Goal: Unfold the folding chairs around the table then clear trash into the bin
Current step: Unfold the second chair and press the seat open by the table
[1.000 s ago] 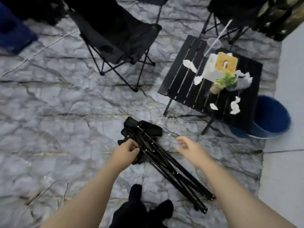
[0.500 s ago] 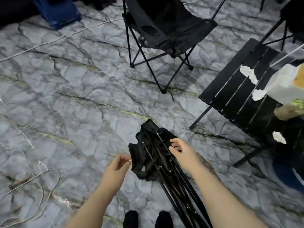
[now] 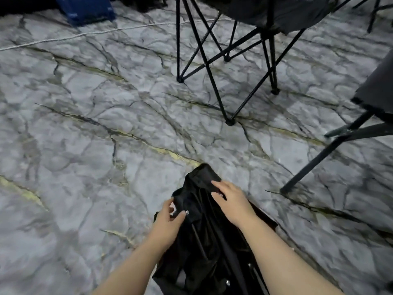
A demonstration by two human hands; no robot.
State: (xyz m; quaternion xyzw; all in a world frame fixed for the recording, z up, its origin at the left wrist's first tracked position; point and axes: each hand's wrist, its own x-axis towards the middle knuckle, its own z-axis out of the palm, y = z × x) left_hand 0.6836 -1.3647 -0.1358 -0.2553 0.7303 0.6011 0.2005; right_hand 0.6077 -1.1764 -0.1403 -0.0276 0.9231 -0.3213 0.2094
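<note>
Head view: folded black camping chair (image 3: 204, 241) lies on marble-look floor (image 3: 85, 145) btwn both forearms. Left hand (image 3: 169, 222) pinches its fabric edge; right hand (image 3: 231, 202) rests open, fingers flat on top. Unfolded chair (image 3: 255, 28) stands beyond.

folded chair (image 3: 204, 241) black | floor (image 3: 85, 124) grey marble, gold veins | crate (image 3: 89, 9) blue
</note>
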